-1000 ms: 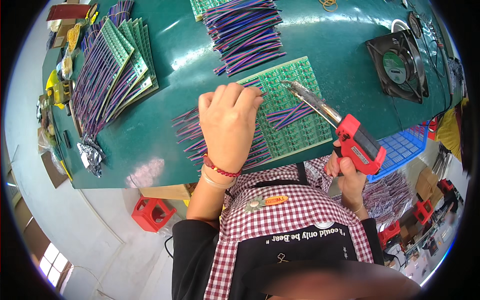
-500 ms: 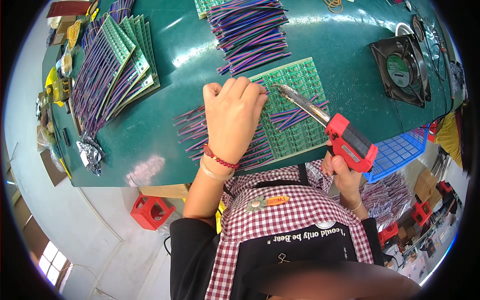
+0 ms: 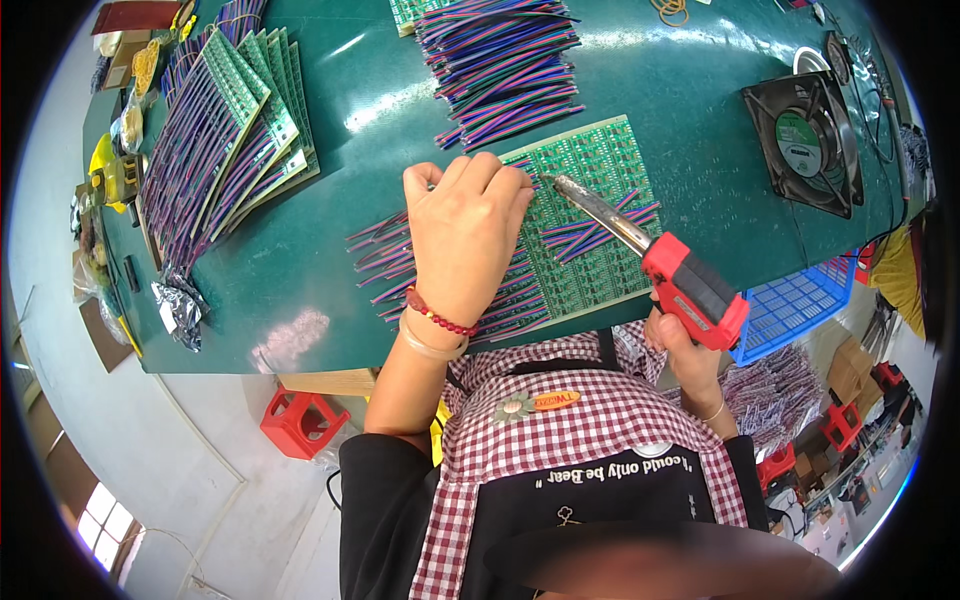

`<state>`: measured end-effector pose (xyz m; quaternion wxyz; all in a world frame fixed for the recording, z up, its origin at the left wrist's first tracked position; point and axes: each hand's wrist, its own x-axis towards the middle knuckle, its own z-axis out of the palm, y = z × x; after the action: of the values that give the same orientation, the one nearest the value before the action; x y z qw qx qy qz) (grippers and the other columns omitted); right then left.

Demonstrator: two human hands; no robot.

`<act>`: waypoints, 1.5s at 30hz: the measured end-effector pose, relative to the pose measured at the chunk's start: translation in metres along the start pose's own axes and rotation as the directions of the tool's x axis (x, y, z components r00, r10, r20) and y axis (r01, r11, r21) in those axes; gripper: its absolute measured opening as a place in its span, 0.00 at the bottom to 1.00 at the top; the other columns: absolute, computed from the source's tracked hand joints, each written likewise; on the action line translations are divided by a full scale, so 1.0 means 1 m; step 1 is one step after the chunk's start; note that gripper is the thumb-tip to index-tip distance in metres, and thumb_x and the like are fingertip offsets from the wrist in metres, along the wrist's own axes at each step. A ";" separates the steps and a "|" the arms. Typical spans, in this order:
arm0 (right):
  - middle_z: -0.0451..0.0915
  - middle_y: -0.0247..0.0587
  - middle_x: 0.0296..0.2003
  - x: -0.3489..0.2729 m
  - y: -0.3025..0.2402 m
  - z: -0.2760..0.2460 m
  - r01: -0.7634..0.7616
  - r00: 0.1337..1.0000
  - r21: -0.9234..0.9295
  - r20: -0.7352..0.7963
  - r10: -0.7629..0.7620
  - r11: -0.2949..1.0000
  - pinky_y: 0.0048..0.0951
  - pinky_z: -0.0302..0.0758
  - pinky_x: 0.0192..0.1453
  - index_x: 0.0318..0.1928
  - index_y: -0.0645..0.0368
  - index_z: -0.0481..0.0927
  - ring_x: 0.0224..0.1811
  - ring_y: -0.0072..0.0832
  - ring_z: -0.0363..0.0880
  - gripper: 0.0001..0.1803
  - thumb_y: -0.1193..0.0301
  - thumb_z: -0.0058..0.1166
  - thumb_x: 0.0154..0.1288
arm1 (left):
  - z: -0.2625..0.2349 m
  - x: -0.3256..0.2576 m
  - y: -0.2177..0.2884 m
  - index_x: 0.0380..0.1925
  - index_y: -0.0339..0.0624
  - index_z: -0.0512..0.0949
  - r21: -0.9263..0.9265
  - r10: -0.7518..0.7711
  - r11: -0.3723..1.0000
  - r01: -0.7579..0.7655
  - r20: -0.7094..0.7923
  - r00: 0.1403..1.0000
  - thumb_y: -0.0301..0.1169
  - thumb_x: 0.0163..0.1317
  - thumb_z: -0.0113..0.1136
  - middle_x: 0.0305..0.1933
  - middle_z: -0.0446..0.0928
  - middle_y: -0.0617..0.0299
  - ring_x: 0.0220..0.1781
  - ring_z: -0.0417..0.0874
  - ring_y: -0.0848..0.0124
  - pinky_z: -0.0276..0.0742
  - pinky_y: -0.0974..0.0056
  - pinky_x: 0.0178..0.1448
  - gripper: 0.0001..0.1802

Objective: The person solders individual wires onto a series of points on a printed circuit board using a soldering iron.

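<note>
Because the green circuit board (image 3: 590, 155) is a thin, flat panel lying on the tabletop (image 3: 330, 250), just right of my left fingers (image 3: 512, 190) and partly under them, I judge it light and stiff, fragile across its small parts, and best held by its edges. The row of thin wires (image 3: 390, 255), stretching left from under those fingers, looks soft and springy; I would pinch each wire close to its end, where it should bend least. Several loose wires (image 3: 600, 228) lie across the board, right of the same fingers and nearer my body.

My left fingers are curled and drawn close together over the wires; their tips are partly hidden, so I cannot tell whether they pinch 1. My right hand (image 3: 692, 365) is wrapped round the handle of a red and black soldering gun (image 3: 700, 285), whose metal tip ends just beside my left fingertips.

Past those fingers, away from me, lies a thick wire pile (image 3: 500, 75); well left are stacked wired boards (image 3: 240, 85); well right, a black fan (image 3: 800, 140).
</note>
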<state>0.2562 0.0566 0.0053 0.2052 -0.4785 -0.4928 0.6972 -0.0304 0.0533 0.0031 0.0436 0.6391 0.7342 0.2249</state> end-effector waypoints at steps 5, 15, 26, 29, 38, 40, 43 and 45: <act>0.77 0.30 0.38 -0.003 0.002 -0.002 0.023 1.000 -0.107 0.016 -0.021 0.994 0.28 0.74 0.44 0.48 0.61 0.79 0.39 0.20 0.74 0.12 0.74 0.60 0.64 | 0.002 0.000 0.001 0.25 0.48 0.80 0.003 -0.009 1.000 0.009 -0.009 1.000 0.30 0.53 0.68 0.27 0.76 0.68 0.31 0.76 0.70 0.62 0.60 0.44 0.05; 0.77 0.30 0.35 -0.001 -0.005 -0.002 0.043 0.999 -0.072 0.016 -0.042 0.996 0.27 0.73 0.42 0.46 0.62 0.79 0.36 0.20 0.74 0.10 0.74 0.59 0.65 | 0.004 0.002 0.000 0.24 0.48 0.80 0.011 -0.012 1.000 0.012 -0.013 1.000 0.30 0.53 0.68 0.27 0.75 0.68 0.31 0.76 0.69 0.62 0.60 0.44 0.05; 0.77 0.31 0.33 -0.006 -0.003 -0.003 0.044 0.999 -0.046 -0.006 -0.044 0.998 0.27 0.73 0.39 0.43 0.62 0.79 0.34 0.19 0.73 0.08 0.73 0.60 0.64 | 0.001 0.001 0.001 0.25 0.48 0.80 -0.005 -0.005 1.000 0.005 -0.014 1.000 0.31 0.53 0.67 0.27 0.75 0.68 0.32 0.76 0.69 0.62 0.60 0.44 0.04; 0.76 0.30 0.32 -0.005 -0.005 -0.004 0.016 1.000 -0.027 0.000 -0.016 1.000 0.27 0.73 0.39 0.42 0.62 0.79 0.34 0.19 0.73 0.08 0.74 0.59 0.64 | 0.001 0.001 0.000 0.25 0.48 0.80 0.002 -0.012 1.000 0.012 -0.008 1.000 0.31 0.53 0.67 0.27 0.75 0.68 0.32 0.76 0.69 0.62 0.60 0.44 0.04; 0.77 0.30 0.34 -0.003 0.000 -0.006 0.027 0.999 -0.155 0.031 -0.023 0.988 0.27 0.73 0.40 0.45 0.61 0.79 0.35 0.20 0.73 0.09 0.74 0.58 0.65 | 0.003 0.004 0.000 0.25 0.49 0.80 0.001 -0.011 1.000 0.011 -0.012 1.000 0.31 0.53 0.67 0.26 0.74 0.68 0.31 0.75 0.69 0.62 0.60 0.44 0.04; 0.78 0.32 0.36 -0.004 0.003 -0.008 0.021 0.999 -0.083 0.045 -0.017 0.996 0.28 0.73 0.43 0.46 0.61 0.79 0.38 0.21 0.74 0.11 0.73 0.59 0.64 | 0.004 0.004 -0.001 0.25 0.49 0.80 0.003 -0.013 1.000 0.013 -0.013 1.000 0.31 0.53 0.67 0.26 0.74 0.68 0.31 0.75 0.69 0.62 0.60 0.44 0.04; 0.78 0.32 0.36 -0.004 0.001 -0.008 0.007 1.000 -0.067 0.006 -0.007 0.998 0.28 0.74 0.43 0.46 0.61 0.80 0.38 0.21 0.75 0.11 0.73 0.61 0.63 | 0.005 0.005 -0.001 0.25 0.49 0.80 0.000 -0.014 1.000 0.014 -0.016 1.000 0.31 0.53 0.67 0.26 0.74 0.68 0.31 0.75 0.70 0.62 0.60 0.44 0.04; 0.78 0.32 0.35 -0.003 0.002 -0.009 0.011 1.000 -0.076 -0.001 -0.012 0.997 0.28 0.74 0.42 0.46 0.61 0.80 0.37 0.21 0.75 0.11 0.73 0.61 0.63 | 0.005 0.005 -0.002 0.24 0.49 0.80 -0.002 -0.014 1.000 0.014 -0.017 1.000 0.31 0.53 0.68 0.26 0.74 0.68 0.31 0.75 0.70 0.62 0.60 0.44 0.04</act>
<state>0.2653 0.0577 0.0046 0.1913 -0.4835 -0.5214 0.6766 -0.0311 0.0597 -0.0009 0.0394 0.6319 0.7388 0.2309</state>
